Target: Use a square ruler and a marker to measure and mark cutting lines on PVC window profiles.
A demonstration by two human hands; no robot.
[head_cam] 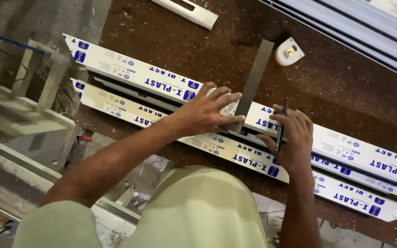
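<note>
Down close to the camera, a pale green shirt (198, 211) fills the bottom edge, both bare forearms reaching out over the bench (336, 87). The right hand (290, 138) sits over the near white profile (235, 154), fingers curled snugly round a dark pencil (281, 126) — thumb and forefinger pinch it, the shaft standing steeply with its top poking above the knuckles. Whether the tip touches the plastic, I cannot tell; the hand hides it.

Just beside it, the left hand (205, 112) lies flat, fingers spread wide and straight, pressing down where the square (251, 85) meets the far profile (161, 78). It grips nothing; it pins the tool's near end with fingertips. The square's grey blade runs away from the hands, tilted slightly right, crossing the far profile and ending on bare brown board.

Both profiles lie side by side, slanting from upper left to lower right, white film with blue print on each. Sawdust speckles the bench all around them.

Further out, a white-and-orange tape measure (289, 52) rests just right of the blade's far tip. At the top edge lies a short white offcut (187, 10), and more pale profiles (359, 32) stretch across the top right corner. Off left, a machine (28, 115) stands below the bench.
</note>
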